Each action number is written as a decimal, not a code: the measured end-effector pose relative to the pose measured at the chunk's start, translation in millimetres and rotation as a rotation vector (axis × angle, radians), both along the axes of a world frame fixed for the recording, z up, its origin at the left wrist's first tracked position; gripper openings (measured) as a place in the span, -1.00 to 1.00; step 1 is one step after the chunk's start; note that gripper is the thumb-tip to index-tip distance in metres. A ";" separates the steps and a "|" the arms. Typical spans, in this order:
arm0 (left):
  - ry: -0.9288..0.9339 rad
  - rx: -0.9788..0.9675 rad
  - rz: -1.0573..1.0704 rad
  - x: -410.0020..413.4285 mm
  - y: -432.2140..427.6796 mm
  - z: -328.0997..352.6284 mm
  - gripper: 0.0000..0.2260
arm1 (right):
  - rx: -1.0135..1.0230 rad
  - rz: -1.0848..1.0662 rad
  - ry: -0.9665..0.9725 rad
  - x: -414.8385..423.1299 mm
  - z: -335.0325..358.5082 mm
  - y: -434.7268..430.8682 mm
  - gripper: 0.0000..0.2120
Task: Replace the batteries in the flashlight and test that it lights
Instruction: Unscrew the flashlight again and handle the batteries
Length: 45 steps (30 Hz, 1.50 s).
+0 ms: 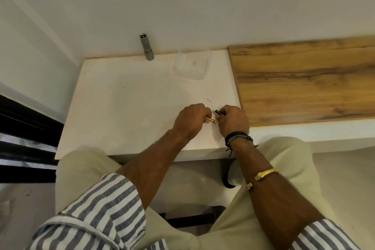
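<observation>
Fingers [204,115] of the left hand [189,123] pinch a copper battery [211,119], the right hand's [234,122] a dark part [218,112]; loosely pinched, either could roll off the counter [125,107].

Single view: head cam, worn by you, facing fwd and steeply down along your forearms. Wide-angle lens. The white worktop [121,107] takes mid-frame, with the wall [182,6] above it and your lap [81,170] at the bottom. Your left hand [190,122] and right hand [233,123] sit approx. centre, at close range. The cam is near enough to show the battery [211,120] held in the left and a small dark part [218,112] pinched in the right. The worktop's far edge is within frame.
</observation>
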<state>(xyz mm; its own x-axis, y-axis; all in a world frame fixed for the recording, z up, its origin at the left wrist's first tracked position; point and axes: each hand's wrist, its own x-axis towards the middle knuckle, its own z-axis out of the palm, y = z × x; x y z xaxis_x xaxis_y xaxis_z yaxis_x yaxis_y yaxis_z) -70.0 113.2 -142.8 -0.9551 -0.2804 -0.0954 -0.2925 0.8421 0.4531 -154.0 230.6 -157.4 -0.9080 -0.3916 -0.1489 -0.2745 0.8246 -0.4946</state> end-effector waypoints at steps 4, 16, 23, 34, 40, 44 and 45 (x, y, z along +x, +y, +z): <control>0.100 0.003 0.017 3.7 -11.4 7.7 -0.90 | -0.133 -0.013 -0.068 -4.4 12.3 -7.5 -0.89; 0.309 -0.113 0.136 -39.2 -100.5 62.1 -0.86 | -0.263 0.110 -0.017 -72.2 77.8 -101.2 -0.90; 0.143 -0.094 0.260 -96.8 -158.3 55.8 -0.87 | -0.082 0.206 0.060 -129.1 59.0 -172.4 -0.87; 0.036 -0.336 0.189 -137.4 -184.5 26.2 -0.86 | 0.273 0.414 0.246 -151.0 30.5 -211.3 -0.81; 0.162 -0.161 0.266 -127.9 -185.1 29.8 -0.87 | 0.217 0.377 0.229 -144.4 39.4 -201.9 -0.75; 0.335 0.119 0.501 -105.1 -174.7 27.8 -0.89 | -0.043 0.230 0.203 -133.3 45.0 -172.7 -0.74; 0.354 0.183 0.585 -99.2 -170.0 24.5 -0.88 | -0.094 0.176 0.206 -126.2 43.9 -163.6 -0.73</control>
